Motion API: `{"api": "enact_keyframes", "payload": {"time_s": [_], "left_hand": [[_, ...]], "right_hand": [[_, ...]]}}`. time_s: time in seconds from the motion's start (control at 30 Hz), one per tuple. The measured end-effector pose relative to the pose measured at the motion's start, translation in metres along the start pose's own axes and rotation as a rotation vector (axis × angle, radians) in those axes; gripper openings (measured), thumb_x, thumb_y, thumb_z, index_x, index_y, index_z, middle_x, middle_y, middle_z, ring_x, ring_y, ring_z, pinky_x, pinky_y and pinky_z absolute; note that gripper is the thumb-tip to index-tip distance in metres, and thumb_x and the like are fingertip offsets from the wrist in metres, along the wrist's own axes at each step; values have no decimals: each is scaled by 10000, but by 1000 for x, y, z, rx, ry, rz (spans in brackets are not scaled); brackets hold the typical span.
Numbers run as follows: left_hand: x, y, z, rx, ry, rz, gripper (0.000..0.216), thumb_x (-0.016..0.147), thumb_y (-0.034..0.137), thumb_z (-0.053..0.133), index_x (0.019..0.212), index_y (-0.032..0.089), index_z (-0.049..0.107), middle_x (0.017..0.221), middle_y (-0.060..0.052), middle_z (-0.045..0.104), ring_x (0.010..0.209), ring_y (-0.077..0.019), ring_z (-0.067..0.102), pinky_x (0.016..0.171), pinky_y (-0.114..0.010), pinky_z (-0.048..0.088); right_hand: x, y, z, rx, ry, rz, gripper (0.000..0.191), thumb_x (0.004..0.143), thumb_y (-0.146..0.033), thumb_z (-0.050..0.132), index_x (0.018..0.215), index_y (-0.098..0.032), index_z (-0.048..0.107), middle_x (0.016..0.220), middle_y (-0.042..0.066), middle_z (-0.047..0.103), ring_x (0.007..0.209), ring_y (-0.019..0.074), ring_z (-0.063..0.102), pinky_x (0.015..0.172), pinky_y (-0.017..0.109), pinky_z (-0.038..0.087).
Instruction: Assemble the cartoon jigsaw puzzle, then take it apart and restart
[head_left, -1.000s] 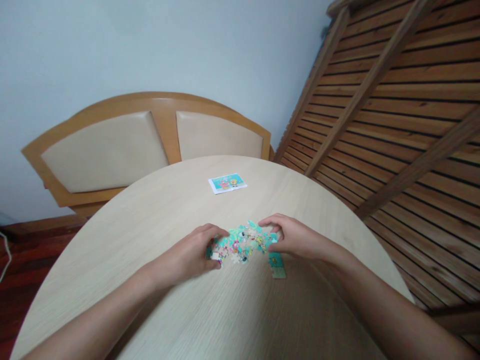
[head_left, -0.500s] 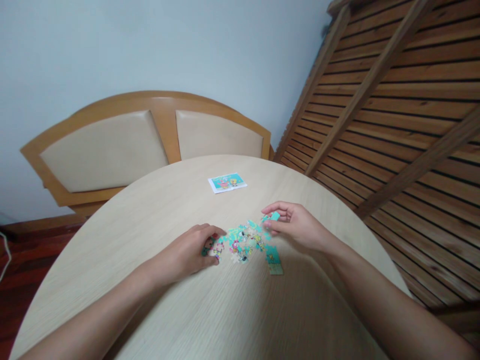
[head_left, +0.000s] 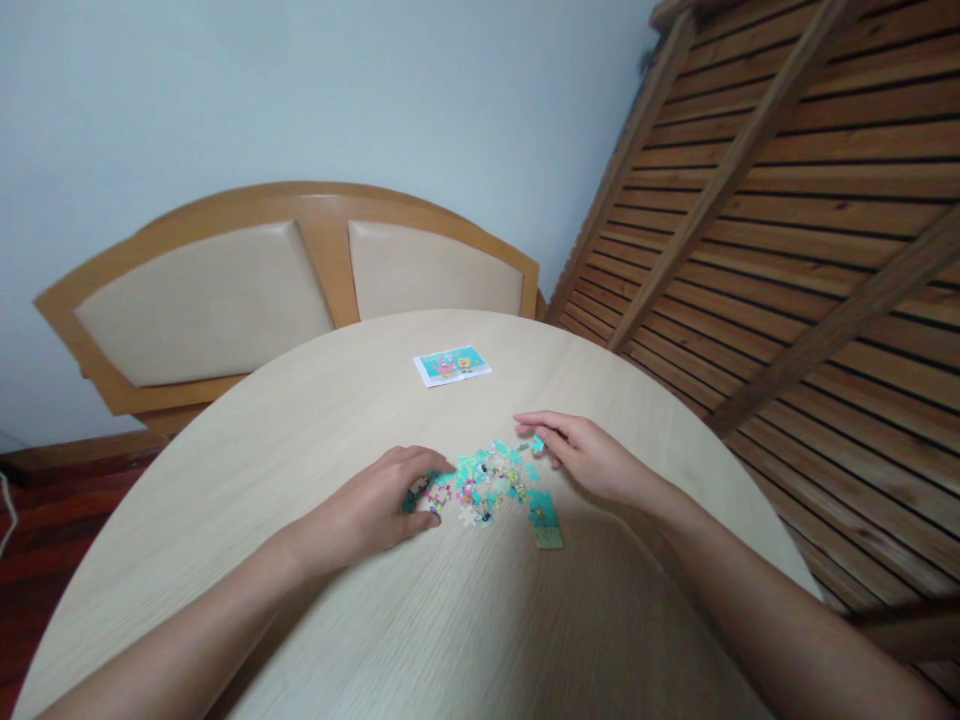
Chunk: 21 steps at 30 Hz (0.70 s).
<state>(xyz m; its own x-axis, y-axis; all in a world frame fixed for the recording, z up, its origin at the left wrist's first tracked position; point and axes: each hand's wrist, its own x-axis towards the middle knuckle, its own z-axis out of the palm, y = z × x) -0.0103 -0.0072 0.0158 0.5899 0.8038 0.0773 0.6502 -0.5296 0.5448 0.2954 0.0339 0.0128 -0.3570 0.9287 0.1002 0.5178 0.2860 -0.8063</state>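
Jigsaw puzzle pieces, teal with patches of pink and yellow, lie loose in a pile on the round wooden table. My left hand rests at the pile's left side, its thumb and fingers curved apart around several pieces without gripping them. Over the right end of the pile, my right hand pinches a small teal puzzle piece at its fingertips, partly hidden by them. A joined teal strip of pieces lies just below that hand.
A picture card with cartoon figures on teal lies beyond the pile. Behind the table stands a wooden headboard with cream panels against the wall. A slatted wooden frame leans along the right side.
My right hand has turned slightly, its fingers straighter, and less of the teal piece shows in it. The left hand has hardly moved. The view has shifted slightly.
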Motion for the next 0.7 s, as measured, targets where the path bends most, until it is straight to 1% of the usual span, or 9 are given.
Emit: {"api": "enact_keyframes", "payload": {"time_s": [0.07,0.13,0.23,0.3,0.33,0.47,0.53,0.63,0.7], "left_hand": [[0,-1,0,22,2,-5,506,828,259,726,1313,203,594,1345,-94,623,1250,-284,555,1080,-460,457],[0,-1,1,36,-11,-17,500,835,256,716,1316,200,593,1327,-96,636,1239,-286,561,1073,-462,461],[1,1,0,29,-35,-42,462,849,212,669,1307,204,604,1278,-92,662,1176,-270,598,1032,-442,487],[2,3,0,15,-44,-51,442,853,192,644,1294,207,616,1246,-89,677,1127,-259,618,1000,-426,503],[2,4,0,6,-47,-51,435,853,189,639,1287,207,621,1233,-87,682,1109,-256,624,989,-420,507],[3,7,2,-32,-43,-26,406,857,199,636,1263,205,626,1167,-83,689,1062,-250,622,968,-414,507],[4,7,3,-53,-25,1,398,853,189,625,1251,201,620,1177,-88,671,1059,-247,615,964,-414,505],[4,8,4,-94,-10,26,397,838,150,598,1231,200,612,1195,-89,646,1047,-232,612,954,-398,507],[4,8,4,-115,-12,32,406,826,128,585,1225,200,609,1182,-85,643,1038,-223,614,951,-386,507]], "right_hand": [[0,2,1,-174,44,-85,360,1012,-262,434,1274,-223,678,1266,102,714,1122,255,675,995,471,530],[0,3,5,-330,62,-148,336,999,-270,478,1249,-212,695,1273,107,709,1198,274,631,1077,500,465],[1,3,14,-460,47,-191,376,941,-381,622,1246,-176,700,1291,131,692,1224,307,593,1079,496,455],[1,2,20,-485,9,-226,427,898,-441,689,1231,-175,711,1286,129,692,1229,316,576,1078,484,449],[0,1,22,-484,-12,-246,411,893,-444,698,1211,-184,722,1265,120,701,1217,312,579,1073,475,448],[1,-3,25,-424,-48,-284,219,911,-336,687,1071,-204,755,1095,79,752,1120,273,616,1019,430,468],[2,-5,25,-397,-57,-278,160,910,-271,672,1029,-206,757,1041,68,762,1089,262,630,992,413,480],[2,-8,23,-393,-70,-265,172,938,-240,615,1033,-214,757,1039,69,764,1044,247,654,966,406,491],[1,-8,22,-418,-67,-271,221,944,-319,628,1089,-206,752,1098,92,748,1071,258,648,989,423,482]]}}
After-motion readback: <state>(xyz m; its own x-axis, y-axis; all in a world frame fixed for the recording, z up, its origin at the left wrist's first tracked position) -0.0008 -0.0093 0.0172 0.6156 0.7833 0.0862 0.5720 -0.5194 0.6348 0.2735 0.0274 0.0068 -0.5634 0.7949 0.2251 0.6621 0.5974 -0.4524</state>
